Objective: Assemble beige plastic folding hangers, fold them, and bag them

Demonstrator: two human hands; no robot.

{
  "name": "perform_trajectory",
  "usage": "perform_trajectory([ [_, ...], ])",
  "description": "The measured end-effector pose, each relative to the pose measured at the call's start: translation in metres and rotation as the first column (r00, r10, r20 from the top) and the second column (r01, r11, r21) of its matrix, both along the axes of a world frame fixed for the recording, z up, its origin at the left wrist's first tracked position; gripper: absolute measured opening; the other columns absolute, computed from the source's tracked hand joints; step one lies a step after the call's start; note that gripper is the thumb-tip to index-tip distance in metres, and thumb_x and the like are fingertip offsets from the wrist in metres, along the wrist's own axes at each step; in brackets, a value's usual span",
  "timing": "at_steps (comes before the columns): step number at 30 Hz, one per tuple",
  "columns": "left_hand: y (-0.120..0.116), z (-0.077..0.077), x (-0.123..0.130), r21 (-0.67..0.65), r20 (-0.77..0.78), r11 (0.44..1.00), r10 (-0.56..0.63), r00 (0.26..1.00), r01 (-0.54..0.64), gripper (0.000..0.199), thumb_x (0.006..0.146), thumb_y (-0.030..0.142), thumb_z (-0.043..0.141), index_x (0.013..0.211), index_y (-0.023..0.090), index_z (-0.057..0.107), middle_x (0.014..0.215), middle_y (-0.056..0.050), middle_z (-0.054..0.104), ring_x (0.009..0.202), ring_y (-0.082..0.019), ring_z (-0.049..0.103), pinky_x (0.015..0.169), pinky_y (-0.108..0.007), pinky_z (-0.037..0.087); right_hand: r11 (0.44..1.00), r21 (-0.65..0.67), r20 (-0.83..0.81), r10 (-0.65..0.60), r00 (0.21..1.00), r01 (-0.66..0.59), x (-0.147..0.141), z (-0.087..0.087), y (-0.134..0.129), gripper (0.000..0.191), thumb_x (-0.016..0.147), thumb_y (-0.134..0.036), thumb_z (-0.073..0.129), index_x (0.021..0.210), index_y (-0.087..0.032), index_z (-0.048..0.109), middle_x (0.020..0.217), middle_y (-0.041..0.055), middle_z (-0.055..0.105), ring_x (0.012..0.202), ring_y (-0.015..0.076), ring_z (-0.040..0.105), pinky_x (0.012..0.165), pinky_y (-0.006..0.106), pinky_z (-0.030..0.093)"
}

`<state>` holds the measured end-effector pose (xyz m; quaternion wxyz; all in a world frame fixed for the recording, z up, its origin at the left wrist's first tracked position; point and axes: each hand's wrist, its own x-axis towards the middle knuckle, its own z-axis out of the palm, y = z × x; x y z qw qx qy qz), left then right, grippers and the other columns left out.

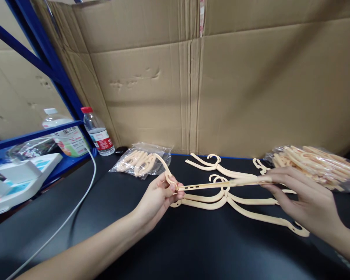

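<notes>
My left hand (160, 194) pinches a cream plastic hook piece (164, 165) where it meets the slotted end of a long cream bar (204, 186). The bar's far end sits between the thumb and fingers of my right hand (297, 194); that end is blurred. Behind and below the bar, cream hangers (242, 210) with curled hooks lie on the black table (192, 249). Another cream hanger (236, 173) lies farther back. My fingers partly cover the joint of hook and bar.
A clear bag of hook pieces (140, 161) lies at the back left, a bag of long cream pieces (317, 163) at the back right. A red-capped bottle (97, 132), white cable (95, 171) and blue rack (46, 66) stand left. Cardboard (146, 85) rises behind.
</notes>
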<state>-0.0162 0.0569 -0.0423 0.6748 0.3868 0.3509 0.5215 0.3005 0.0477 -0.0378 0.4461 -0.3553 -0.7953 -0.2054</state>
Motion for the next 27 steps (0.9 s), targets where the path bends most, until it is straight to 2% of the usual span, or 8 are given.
perform_trajectory([
  [6, 0.004, 0.005, 0.000, -0.024, 0.018, 1.000, 0.014, 1.000, -0.013, 0.019, 0.072, 0.011, 0.076, 0.072, 0.014, 0.058, 0.073, -0.001, 0.063, 0.061, -0.007, 0.058, 0.060, -0.016, 0.051, 1.000, -0.013, -0.006, -0.011, 1.000, 0.011, 0.004, 0.004, 0.001, 0.011, 0.087, -0.017, 0.059, 0.093, -0.024, 0.064, 0.085, 0.0018, 0.068, 0.075, 0.0169, 0.066, 0.073, 0.028, 0.049],
  [12, 0.003, 0.009, -0.001, -0.002, -0.006, 0.997, -0.079, 0.997, 0.079, 0.015, 0.076, 0.021, 0.077, 0.073, 0.015, 0.063, 0.104, -0.006, 0.064, 0.089, -0.017, 0.063, 0.065, -0.022, 0.054, 0.999, -0.038, 0.017, 0.009, 1.000, -0.009, 0.012, 0.003, 0.007, 0.011, 0.088, -0.015, 0.058, 0.095, -0.023, 0.063, 0.087, 0.0034, 0.066, 0.079, 0.0173, 0.065, 0.075, 0.028, 0.048],
  [17, 0.004, 0.004, 0.000, -0.006, 0.037, 0.995, -0.100, 0.994, 0.100, 0.017, 0.076, 0.022, 0.078, 0.074, 0.015, 0.063, 0.087, -0.004, 0.064, 0.082, -0.014, 0.061, 0.070, -0.023, 0.054, 1.000, -0.028, 0.018, 0.015, 1.000, -0.014, 0.010, 0.003, 0.005, 0.011, 0.087, -0.014, 0.059, 0.095, -0.022, 0.062, 0.088, 0.0034, 0.066, 0.079, 0.0166, 0.065, 0.076, 0.026, 0.048],
  [21, 0.004, 0.003, 0.002, -0.020, 0.048, 0.996, -0.090, 0.995, 0.091, 0.020, 0.071, 0.020, 0.081, 0.072, 0.013, 0.063, 0.083, -0.005, 0.065, 0.076, -0.012, 0.061, 0.070, -0.021, 0.052, 0.999, -0.041, 0.004, 0.002, 1.000, -0.002, 0.010, 0.002, 0.004, 0.011, 0.087, -0.016, 0.059, 0.094, -0.023, 0.064, 0.089, 0.0030, 0.068, 0.080, 0.0176, 0.066, 0.076, 0.027, 0.049],
  [27, 0.001, 0.002, 0.003, -0.049, 0.034, 0.998, -0.037, 0.999, 0.038, 0.019, 0.066, 0.011, 0.080, 0.066, 0.012, 0.061, 0.075, -0.005, 0.066, 0.072, -0.013, 0.062, 0.077, -0.024, 0.052, 0.999, -0.038, -0.002, 0.011, 1.000, -0.011, 0.007, 0.001, 0.003, 0.012, 0.086, -0.015, 0.061, 0.094, -0.023, 0.063, 0.088, 0.0031, 0.067, 0.077, 0.0174, 0.066, 0.076, 0.028, 0.049],
])
